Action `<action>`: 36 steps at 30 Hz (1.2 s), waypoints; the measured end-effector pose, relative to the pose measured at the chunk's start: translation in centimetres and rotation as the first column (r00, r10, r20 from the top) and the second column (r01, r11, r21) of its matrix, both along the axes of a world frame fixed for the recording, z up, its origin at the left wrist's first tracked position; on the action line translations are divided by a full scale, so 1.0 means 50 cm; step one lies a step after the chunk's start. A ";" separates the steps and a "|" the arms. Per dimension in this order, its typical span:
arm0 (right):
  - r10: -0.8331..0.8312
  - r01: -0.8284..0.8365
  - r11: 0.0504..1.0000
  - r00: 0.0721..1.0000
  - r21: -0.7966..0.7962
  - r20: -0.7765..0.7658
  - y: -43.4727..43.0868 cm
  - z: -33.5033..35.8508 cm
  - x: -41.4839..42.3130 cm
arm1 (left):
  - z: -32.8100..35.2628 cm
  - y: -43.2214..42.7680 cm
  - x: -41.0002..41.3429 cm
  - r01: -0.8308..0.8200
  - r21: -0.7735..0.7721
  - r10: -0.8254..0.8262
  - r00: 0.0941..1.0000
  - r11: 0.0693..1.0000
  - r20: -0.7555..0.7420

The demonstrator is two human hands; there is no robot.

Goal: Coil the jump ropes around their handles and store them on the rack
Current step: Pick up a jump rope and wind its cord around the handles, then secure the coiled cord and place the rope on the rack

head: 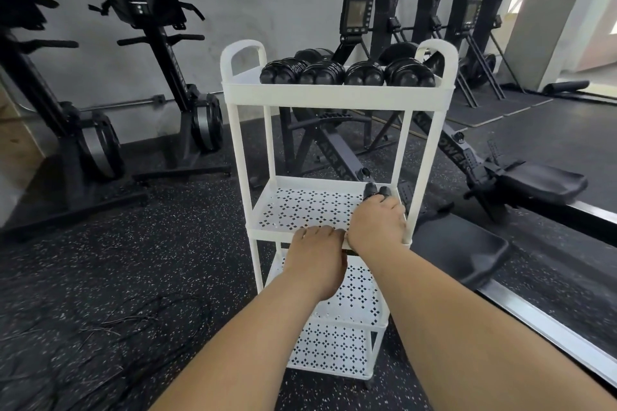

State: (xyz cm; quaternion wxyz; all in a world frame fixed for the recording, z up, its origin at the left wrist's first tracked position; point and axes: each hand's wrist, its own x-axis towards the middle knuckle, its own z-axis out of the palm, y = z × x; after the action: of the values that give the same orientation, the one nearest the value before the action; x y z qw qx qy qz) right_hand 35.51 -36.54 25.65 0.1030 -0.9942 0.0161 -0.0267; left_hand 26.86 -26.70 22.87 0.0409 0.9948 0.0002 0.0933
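Three shelves fill my white rack point(334, 95). At the middle shelf's far right corner my right grip point(377, 223) is curled round a coiled jump rope point(376, 191), handles pointing away from me. Beside it my left grip point(315, 253) holds the front rim, so right is nearer.

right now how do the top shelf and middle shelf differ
The top shelf carries a full row of black coiled ropes; the middle shelf has one bundle, far right, under the right hand. The top shelf has loop handles at both ends; the middle shelf none. Both are white.
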 end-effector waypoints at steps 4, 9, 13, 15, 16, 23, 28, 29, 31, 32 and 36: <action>-0.005 0.005 1.000 1.000 0.014 -0.007 -0.005 0.004 -0.006 | 0.000 0.006 -0.001 0.015 -0.025 -0.015 1.000 1.000 0.000; 0.000 0.001 0.999 1.000 0.040 -0.024 0.002 0.011 -0.017 | 0.007 0.008 -0.010 0.017 -0.048 -0.017 1.000 0.999 0.006; 0.042 -0.042 0.999 0.999 0.007 0.018 0.012 0.024 -0.043 | 0.027 0.020 -0.027 -0.004 -0.081 0.004 1.000 0.997 0.001; 0.063 -0.063 0.998 0.998 0.012 0.003 0.022 0.036 -0.064 | 0.044 0.030 -0.044 -0.027 -0.087 0.026 1.000 0.996 -0.012; 0.075 -0.075 0.997 0.997 0.010 -0.007 0.027 0.043 -0.077 | 0.053 0.035 -0.055 -0.040 -0.085 0.039 0.999 0.996 -0.014; 0.195 -0.195 0.981 0.981 -0.014 0.010 0.058 0.077 -0.196 | 0.105 0.067 -0.171 -0.115 -0.092 0.114 0.993 0.989 -0.018; 0.296 -0.296 0.954 0.955 -0.037 -0.017 0.084 0.098 -0.296 | 0.119 0.082 -0.270 -0.164 -0.073 0.163 0.986 0.984 -0.020; 0.309 -0.309 0.950 0.951 -0.043 -0.015 0.089 0.098 -0.314 | 0.120 0.085 -0.289 -0.167 -0.071 0.166 0.986 0.983 -0.021; 0.335 -0.336 0.941 0.942 -0.040 -0.017 0.099 0.096 -0.348 | 0.120 0.091 -0.326 -0.170 -0.063 0.169 0.986 0.984 -0.015; 0.351 -0.352 0.936 0.936 -0.030 -0.019 0.105 0.095 -0.365 | 0.119 0.096 -0.345 -0.175 -0.056 0.174 0.985 0.983 -0.012; 0.434 -0.434 0.901 0.900 -0.016 -0.035 0.136 0.079 -0.433 | 0.111 0.118 -0.424 -0.209 -0.044 0.208 0.978 0.977 -0.017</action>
State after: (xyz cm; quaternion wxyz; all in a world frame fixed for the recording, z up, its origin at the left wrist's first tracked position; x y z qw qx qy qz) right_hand 13.84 -29.76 29.62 0.0944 -0.9743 -0.2043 0.0118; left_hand 5.63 -20.81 28.41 0.0538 0.9887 0.1068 0.0908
